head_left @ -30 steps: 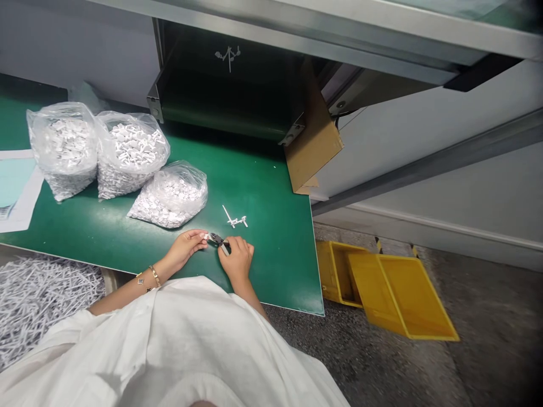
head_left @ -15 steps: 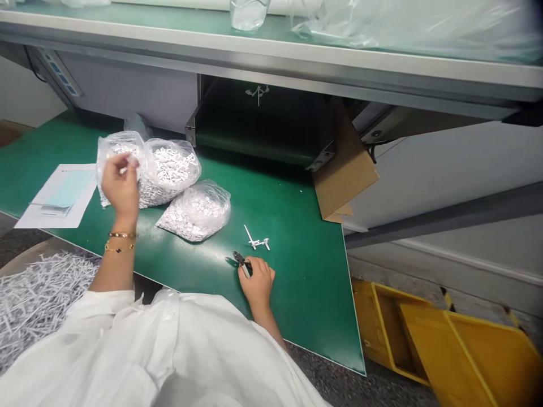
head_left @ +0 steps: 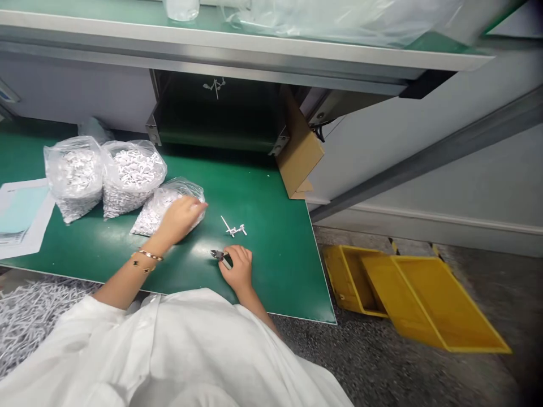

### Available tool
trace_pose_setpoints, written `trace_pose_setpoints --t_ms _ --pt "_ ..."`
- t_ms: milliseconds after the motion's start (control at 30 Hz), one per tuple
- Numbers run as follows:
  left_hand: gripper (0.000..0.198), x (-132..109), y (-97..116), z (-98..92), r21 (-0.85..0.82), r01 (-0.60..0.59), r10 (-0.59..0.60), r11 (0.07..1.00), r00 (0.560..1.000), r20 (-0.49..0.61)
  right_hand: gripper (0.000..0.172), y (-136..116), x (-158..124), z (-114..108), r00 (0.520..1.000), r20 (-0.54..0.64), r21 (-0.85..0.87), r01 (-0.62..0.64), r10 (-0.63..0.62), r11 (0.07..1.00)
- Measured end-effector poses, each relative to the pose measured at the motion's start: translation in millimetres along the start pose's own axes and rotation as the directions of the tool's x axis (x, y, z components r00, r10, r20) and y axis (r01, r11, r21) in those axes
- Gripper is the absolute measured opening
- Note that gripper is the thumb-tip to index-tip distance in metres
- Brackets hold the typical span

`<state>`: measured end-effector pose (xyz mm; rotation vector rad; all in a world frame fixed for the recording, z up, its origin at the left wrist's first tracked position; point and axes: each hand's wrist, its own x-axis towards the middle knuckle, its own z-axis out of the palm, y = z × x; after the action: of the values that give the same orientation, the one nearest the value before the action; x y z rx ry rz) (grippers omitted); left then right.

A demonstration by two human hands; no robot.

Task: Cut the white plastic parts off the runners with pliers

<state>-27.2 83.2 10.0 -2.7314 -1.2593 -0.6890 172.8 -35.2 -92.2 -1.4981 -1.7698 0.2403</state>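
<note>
My left hand (head_left: 182,217) is above the rightmost bag of small white parts (head_left: 150,213), its fingers drawn together and pointing right; whether anything is between them is hidden. My right hand (head_left: 238,267) rests on the green table (head_left: 280,271), wrapped round a pair of cutting pliers (head_left: 218,255) whose jaws point left. Just beyond the pliers lies a white branched plastic piece (head_left: 233,230). Two more open clear bags of white parts, a left one (head_left: 78,175) and a middle one (head_left: 134,172), stand farther left.
A dark conveyor (head_left: 216,121) holds another white branched piece. Cardboard (head_left: 299,152) stands beside it. A metal-edged shelf (head_left: 237,51) crosses above. Papers (head_left: 25,215) lie at left, white sticks (head_left: 38,316) below. Yellow bins (head_left: 449,299) are on the floor at right.
My left hand has moved right, from over the leftmost bag to over the rightmost bag. My right hand still holds the pliers. The view has shifted to the right.
</note>
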Motion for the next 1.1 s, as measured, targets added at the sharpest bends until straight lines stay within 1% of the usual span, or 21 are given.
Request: trace_pose_setpoints --t_ms 33,100,133,200,367,400,467,533,567,633,700,767,800,867,933,1000,1100 --pt "0.026 3.5 14.3 15.1 -0.041 -0.055 0.058 0.998 0.994 0.094 0.011 -0.8 -1.2 -1.9 0.999 -0.019 0.027 0.034 -0.033 0.999" --pt "0.026 8.1 36.3 40.4 -0.124 -0.053 0.076 0.991 0.978 0.193 0.008 -2.6 -3.6 -5.8 0.994 -0.063 0.068 0.093 -0.089 0.993" --pt "0.027 9.9 44.3 49.8 -0.154 -0.035 0.069 0.988 0.973 0.220 0.007 -3.5 -4.5 -7.4 0.990 -0.085 0.079 0.115 -0.108 0.990" --pt "0.030 14.1 56.3 62.0 -0.174 -0.006 0.050 0.985 0.968 0.247 0.006 -4.8 -5.1 -9.8 0.984 -0.122 0.090 0.142 -0.131 0.986" --pt "0.033 36.2 76.6 72.5 -0.124 -0.021 0.051 0.992 0.968 0.245 0.008 -5.6 -2.9 -11.6 0.976 -0.155 0.100 0.171 -0.155 0.980" --pt "0.031 41.7 79.5 74.6 -0.106 -0.021 0.048 0.994 0.964 0.262 0.008 -5.7 -2.6 -11.8 0.973 -0.157 0.105 0.187 -0.169 0.977" --pt "0.023 50.5 83.3 78.9 -0.073 -0.025 0.048 0.997 0.943 0.330 0.007 -6.1 -2.0 -12.3 0.966 -0.161 0.113 0.220 -0.200 0.969" --pt "0.021 53.9 83.5 81.8 -0.061 -0.046 0.066 0.997 0.920 0.387 0.006 -6.7 -1.5 -13.1 0.963 -0.165 0.113 0.235 -0.215 0.965" --pt "0.023 53.0 82.1 82.2 -0.060 -0.065 0.083 0.996 0.918 0.388 0.006 -7.0 -1.3 -13.5 0.963 -0.166 0.111 0.233 -0.213 0.966" --pt "0.025 45.8 76.9 80.9 -0.060 -0.118 0.131 0.991 0.931 0.340 0.006 -7.4 -1.0 -13.9 0.966 -0.170 0.109 0.214 -0.194 0.971" --pt "0.024 32.6 69.6 78.5 -0.070 -0.168 0.181 0.983 0.938 0.296 0.007 -7.2 -0.7 -13.9 0.970 -0.170 0.113 0.196 -0.176 0.974" --pt "0.022 15.3 62.7 77.1 -0.104 -0.167 0.191 0.980 0.934 0.301 0.007 -6.5 -0.5 -13.3 0.972 -0.165 0.122 0.187 -0.166 0.975" --pt "0.022 5.8 60.1 77.2 -0.129 -0.140 0.174 0.982 0.933 0.314 0.007 -6.0 -0.5 -12.8 0.973 -0.159 0.126 0.185 -0.164 0.975" --pt "0.023 -13.4 57.4 79.1 -0.191 -0.047 0.110 0.980 0.937 0.332 0.007 -4.9 -0.6 -11.7 0.976 -0.145 0.129 0.180 -0.161 0.975" --pt "0.026 -30.7 57.8 82.0 -0.275 0.039 0.057 0.961 0.941 0.333 0.008 -3.8 -0.9 -10.7 0.980 -0.124 0.122 0.169 -0.154 0.978" --pt "0.029 -43.8 60.3 83.9 -0.379 0.098 0.031 0.920 0.947 0.321 0.009 -3.1 -1.3 -9.9 0.985 -0.101 0.112 0.152 -0.141 0.982" --pt "0.032 -54.2 65.2 81.9 -0.535 0.173 -0.016 0.827 0.959 0.284 0.009 -3.1 -1.9 -9.3 0.990 -0.073 0.091 0.129 -0.122 0.988"
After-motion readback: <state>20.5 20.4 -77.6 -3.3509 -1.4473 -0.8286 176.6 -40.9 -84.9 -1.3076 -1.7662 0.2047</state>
